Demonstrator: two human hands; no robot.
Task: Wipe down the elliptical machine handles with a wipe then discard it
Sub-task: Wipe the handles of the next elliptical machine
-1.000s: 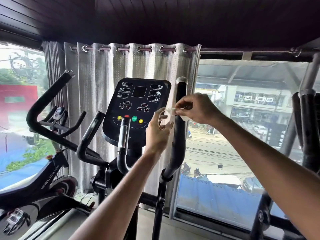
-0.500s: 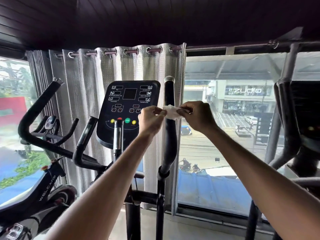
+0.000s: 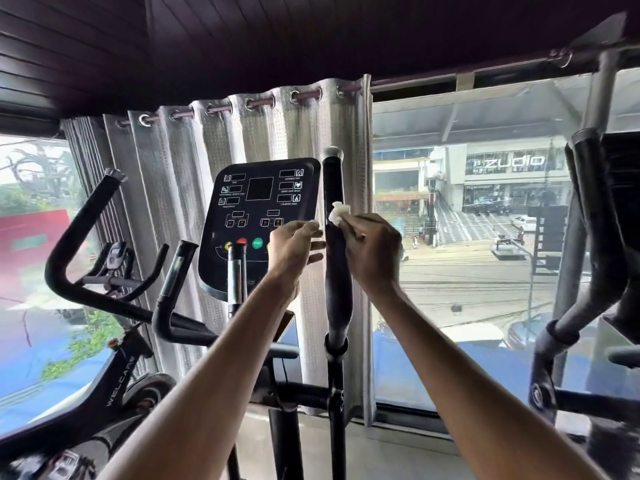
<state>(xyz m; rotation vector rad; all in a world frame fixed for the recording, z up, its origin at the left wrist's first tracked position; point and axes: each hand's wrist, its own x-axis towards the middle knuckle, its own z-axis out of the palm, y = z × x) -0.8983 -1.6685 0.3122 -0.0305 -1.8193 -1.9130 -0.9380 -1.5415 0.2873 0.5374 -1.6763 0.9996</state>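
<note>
Our right hand [image 3: 372, 249] curls around the wipe [image 3: 338, 213] and presses it onto the elliptical's upright black handle [image 3: 338, 292], white tissue bunched just above our knuckles. Our left hand [image 3: 294, 245] hovers just left of that handle, fingers relaxed and pointing toward it, gripping nothing. Beyond the left hand is the console [image 3: 242, 202].

We see: wipe [image 3: 338, 213] white. Handle [image 3: 337, 271] black, cap [image 3: 333, 154] silver. Console [image 3: 259, 216] black with white labels; buttons [image 3: 257, 243] yellow, red, green. Curtain [image 3: 311, 133] silver-grey, fine dotted pattern. Bike frame [image 3: 104, 407] black, white lettering. Ceiling [image 3: 311, 36] dark, parallel grooves. Outside we see a red wall [image 3: 34, 223].
</note>
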